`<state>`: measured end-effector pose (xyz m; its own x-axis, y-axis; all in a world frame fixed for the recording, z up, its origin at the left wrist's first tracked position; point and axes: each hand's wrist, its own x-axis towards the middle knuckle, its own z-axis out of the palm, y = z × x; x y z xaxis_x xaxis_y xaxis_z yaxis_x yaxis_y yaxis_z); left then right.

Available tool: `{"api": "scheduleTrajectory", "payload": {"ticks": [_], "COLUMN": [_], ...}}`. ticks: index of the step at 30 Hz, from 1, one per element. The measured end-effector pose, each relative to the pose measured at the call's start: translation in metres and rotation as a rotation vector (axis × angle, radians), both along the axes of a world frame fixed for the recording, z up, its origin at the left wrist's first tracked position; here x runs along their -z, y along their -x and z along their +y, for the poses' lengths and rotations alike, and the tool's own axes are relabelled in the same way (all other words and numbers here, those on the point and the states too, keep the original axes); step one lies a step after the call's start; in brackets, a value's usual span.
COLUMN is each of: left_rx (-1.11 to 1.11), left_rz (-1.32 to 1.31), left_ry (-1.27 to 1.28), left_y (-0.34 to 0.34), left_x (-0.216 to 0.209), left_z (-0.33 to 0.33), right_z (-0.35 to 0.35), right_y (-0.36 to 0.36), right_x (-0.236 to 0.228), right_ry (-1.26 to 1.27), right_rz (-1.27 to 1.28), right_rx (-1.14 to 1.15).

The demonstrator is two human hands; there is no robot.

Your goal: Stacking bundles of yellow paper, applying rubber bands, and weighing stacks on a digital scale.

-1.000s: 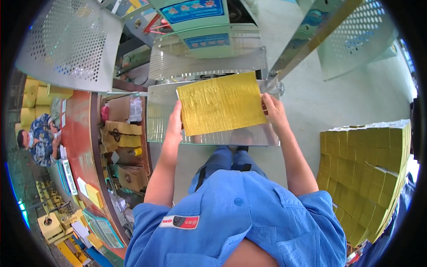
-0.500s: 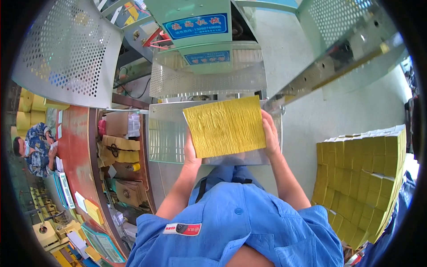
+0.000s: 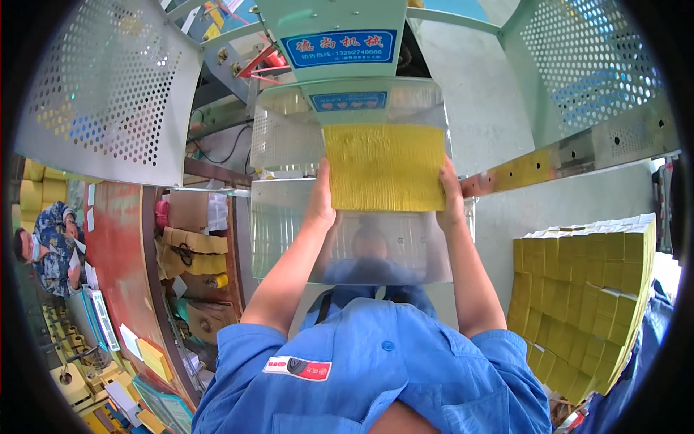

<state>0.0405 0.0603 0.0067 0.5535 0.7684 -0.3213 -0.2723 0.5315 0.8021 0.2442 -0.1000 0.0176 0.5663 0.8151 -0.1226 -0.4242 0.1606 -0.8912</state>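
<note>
Sheet (image 3: 387, 168) between left and right fingers (image 3: 452, 185)

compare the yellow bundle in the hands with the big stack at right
The yellow bundle is held between left hand and right hand; the big stack stands untouched. The yellow bundle is small; the big stack is far larger, made of many blocks. Both look yellow.

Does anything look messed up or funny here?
A little: a white strip sticks out of the big yellow stack on the right, breaking up its mostly yellow side. The held yellow paper looks rippled, but I see no tears.
</note>
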Motion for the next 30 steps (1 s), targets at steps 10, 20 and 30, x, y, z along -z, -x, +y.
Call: {"api": "scheduleTrajectory", "payload": {"ticks": [10, 20, 30], "left_rx": [0.090, 0.079, 0.096], "left_rz": [-0.059, -0.005, 0.025], "left_ry": [-0.109, -0.149, -0.202], "left_y": [0.003, -0.003, -0.009], "left_x": [-0.015, -0.005, 0.007], "left_z": [-0.001, -0.013, -0.018], "right_z": [-0.004, -0.010, -0.006], "right_y": [-0.001, -0.010, -0.007], "right_x": [-0.001, 0.020, 0.013], "right_ry": [0.081, 0.017, -0.007], "right_rz": [-0.004, -0.017, -0.042], "right_rx": [0.023, -0.012, 0.016]}}
